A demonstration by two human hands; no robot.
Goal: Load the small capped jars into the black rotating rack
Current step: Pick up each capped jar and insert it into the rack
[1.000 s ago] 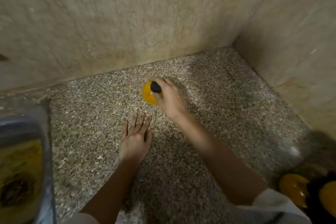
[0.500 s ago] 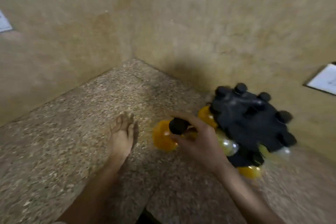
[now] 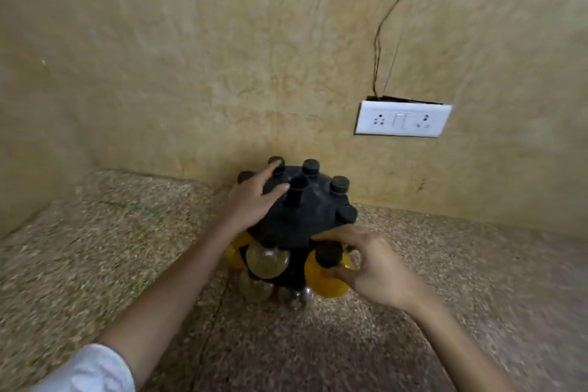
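Observation:
The black rotating rack stands on the speckled counter against the back wall, with several black-capped jars seated around its top. My left hand rests on the rack's left upper side, fingers spread over it. My right hand grips a yellow jar with a black cap at the rack's front right lower edge, thumb and fingers around the cap and shoulder. A clear jar with pale contents hangs in the rack's front. More jars sit below, partly hidden.
A white switch and socket plate is on the tiled wall above and right of the rack, with a thin wire running up from it. The speckled counter extends left and right. A side wall closes the left.
The view swung right from the counter corner to the rack. My right hand carried the yellow jar over to the rack's front. My left hand lifted off the counter onto the rack's top.

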